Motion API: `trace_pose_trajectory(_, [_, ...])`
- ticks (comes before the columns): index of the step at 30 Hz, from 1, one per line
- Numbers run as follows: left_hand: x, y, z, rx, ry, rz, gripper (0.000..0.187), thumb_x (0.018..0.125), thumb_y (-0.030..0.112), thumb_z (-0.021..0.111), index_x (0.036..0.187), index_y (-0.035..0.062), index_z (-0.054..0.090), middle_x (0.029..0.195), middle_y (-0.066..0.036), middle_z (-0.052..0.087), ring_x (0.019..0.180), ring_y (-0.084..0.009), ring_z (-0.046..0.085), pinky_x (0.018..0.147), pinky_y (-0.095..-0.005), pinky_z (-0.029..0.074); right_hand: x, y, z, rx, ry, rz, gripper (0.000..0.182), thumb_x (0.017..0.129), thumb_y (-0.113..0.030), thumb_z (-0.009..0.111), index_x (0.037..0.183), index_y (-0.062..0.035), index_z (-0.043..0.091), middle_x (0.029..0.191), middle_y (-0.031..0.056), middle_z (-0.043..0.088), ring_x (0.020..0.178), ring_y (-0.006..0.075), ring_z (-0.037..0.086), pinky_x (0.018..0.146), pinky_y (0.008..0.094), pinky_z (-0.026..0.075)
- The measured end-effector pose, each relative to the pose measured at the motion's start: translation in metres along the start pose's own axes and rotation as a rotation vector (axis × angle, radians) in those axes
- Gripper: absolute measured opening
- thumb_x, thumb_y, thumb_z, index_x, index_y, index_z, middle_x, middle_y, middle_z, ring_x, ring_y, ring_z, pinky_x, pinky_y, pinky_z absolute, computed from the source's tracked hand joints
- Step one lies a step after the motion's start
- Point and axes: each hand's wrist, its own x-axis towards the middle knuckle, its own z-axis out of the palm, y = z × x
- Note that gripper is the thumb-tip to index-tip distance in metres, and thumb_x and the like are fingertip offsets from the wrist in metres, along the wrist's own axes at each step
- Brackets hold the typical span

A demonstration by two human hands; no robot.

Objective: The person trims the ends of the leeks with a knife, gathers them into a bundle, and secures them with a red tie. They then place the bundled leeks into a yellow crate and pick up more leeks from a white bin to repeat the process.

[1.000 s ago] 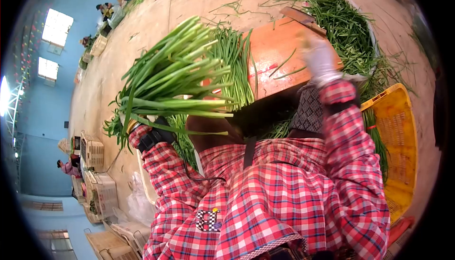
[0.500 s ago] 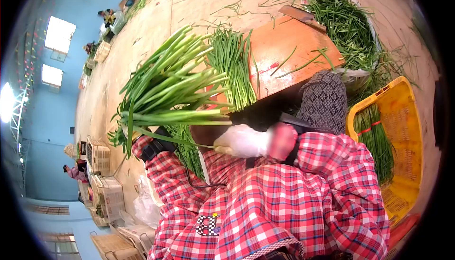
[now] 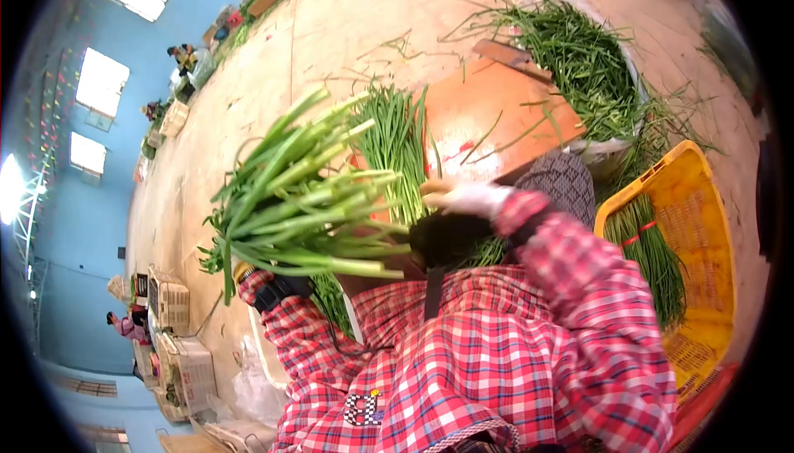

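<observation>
Stalks (image 3: 310,205) fan out from the left hand (image 3: 243,272) gripping them; whether the right hand (image 3: 465,197) beside the desk (image 3: 475,110) holds anything, I cannot tell

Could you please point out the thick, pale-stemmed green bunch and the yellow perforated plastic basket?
Thick, pale-stemmed green bunch (image 3: 306,212): head view, middle of the stalks.
Yellow perforated plastic basket (image 3: 705,259): head view, inner side wall.
</observation>
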Motion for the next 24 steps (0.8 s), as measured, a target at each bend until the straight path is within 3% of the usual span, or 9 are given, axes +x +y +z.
trace_pose_trajectory(3, [-0.006, -0.001, 0.002, -0.004, 0.003, -0.007, 0.047, 0.093, 0.040, 0.035, 0.117, 0.0045, 0.054, 0.117, -0.018, 0.056, 0.104, -0.0330, 0.054, 0.093, -0.0451, 0.043, 0.051, -0.012, 0.065, 0.982, -0.294, -0.077, 0.043, 0.089, -0.033, 0.054, 0.127, -0.0123, 0.049, 0.123, 0.0049, 0.054, 0.112, 0.0147, 0.051, 0.087, 0.0318, 0.046])
trace_pose_trajectory(4, [-0.008, -0.001, 0.003, -0.003, 0.002, -0.010, 0.047, 0.093, 0.040, 0.035, 0.117, 0.0044, 0.054, 0.117, -0.018, 0.056, 0.104, -0.0331, 0.054, 0.093, -0.0452, 0.042, 0.047, -0.034, 0.073, 0.926, -0.267, -0.123, 0.038, 0.090, -0.028, 0.053, 0.124, -0.0121, 0.051, 0.120, 0.0062, 0.055, 0.111, 0.0166, 0.052, 0.088, 0.0329, 0.046])
trace_pose_trajectory(6, [-0.012, -0.002, 0.003, -0.007, 0.001, -0.009, 0.047, 0.093, 0.040, 0.035, 0.117, 0.0044, 0.054, 0.117, -0.018, 0.056, 0.105, -0.0333, 0.054, 0.093, -0.0454, 0.042, 0.069, -0.021, 0.099, 0.382, 0.108, -0.974, 0.032, 0.096, -0.019, 0.040, 0.125, -0.0093, 0.046, 0.111, 0.0080, 0.057, 0.091, 0.0200, 0.057, 0.081, 0.0361, 0.050])
trace_pose_trajectory(8, [-0.013, -0.003, 0.003, -0.007, 0.004, -0.011, 0.047, 0.093, 0.040, 0.035, 0.117, 0.0044, 0.054, 0.117, -0.019, 0.056, 0.105, -0.0335, 0.054, 0.093, -0.0456, 0.042, 0.045, -0.039, 0.080, 0.281, 0.025, -0.788, 0.031, 0.095, -0.025, 0.041, 0.124, -0.0134, 0.047, 0.104, 0.0077, 0.058, 0.089, 0.0221, 0.057, 0.080, 0.0381, 0.050])
trace_pose_trajectory(10, [-0.016, -0.004, 0.001, -0.015, 0.011, -0.012, 0.047, 0.093, 0.040, 0.035, 0.117, 0.0044, 0.054, 0.118, -0.019, 0.056, 0.105, -0.0337, 0.053, 0.093, -0.0458, 0.042, 0.013, -0.065, 0.055, 1.330, -0.015, -0.074, 0.023, 0.095, -0.030, 0.042, 0.106, -0.0138, 0.053, 0.088, 0.0054, 0.057, 0.077, 0.0210, 0.056, 0.070, 0.0355, 0.050])
trace_pose_trajectory(12, [-0.015, -0.006, -0.001, -0.023, 0.009, -0.015, 0.047, 0.092, 0.040, 0.035, 0.116, 0.0044, 0.054, 0.118, -0.019, 0.056, 0.105, -0.0339, 0.053, 0.093, -0.0460, 0.042, -0.007, -0.034, 0.017, 1.282, -0.085, -0.275, 0.036, 0.092, -0.044, 0.044, 0.069, -0.0158, 0.040, 0.072, 0.0034, 0.051, 0.066, 0.0196, 0.052, 0.063, 0.0308, 0.044])
trace_pose_trajectory(17, [-0.010, -0.010, 0.000, -0.032, 0.002, -0.013, 0.047, 0.092, 0.040, 0.035, 0.116, 0.0043, 0.054, 0.118, -0.019, 0.055, 0.105, -0.0343, 0.053, 0.094, -0.0464, 0.041, -0.073, -0.032, -0.099, 1.205, 0.858, -0.318, 0.028, 0.091, -0.040, 0.049, 0.080, -0.0134, 0.050, 0.068, -0.0018, 0.048, 0.060, 0.0119, 0.048, 0.057, 0.0265, 0.040])
trace_pose_trajectory(20, [-0.007, -0.015, 0.006, -0.052, -0.007, -0.027, 0.047, 0.092, 0.040, 0.035, 0.116, 0.0043, 0.054, 0.118, -0.019, 0.055, 0.106, -0.0346, 0.053, 0.094, -0.0467, 0.041, -0.045, 0.073, -0.100, 0.893, 0.527, -0.077, 0.030, 0.091, -0.025, 0.050, 0.112, -0.0043, 0.055, 0.095, 0.0020, 0.060, 0.082, 0.0124, 0.054, 0.067, 0.0284, 0.047])
trace_pose_trajectory(24, [-0.003, -0.018, 0.014, -0.062, -0.016, -0.026, 0.048, 0.092, 0.040, 0.035, 0.116, 0.0043, 0.054, 0.118, -0.020, 0.055, 0.106, -0.0350, 0.053, 0.095, -0.0471, 0.041, -0.020, -0.059, 0.015, 0.894, 0.082, 0.043, 0.024, 0.081, -0.019, 0.059, 0.102, -0.0074, 0.058, 0.077, -0.0046, 0.054, 0.065, 0.0031, 0.051, 0.049, 0.0161, 0.038])
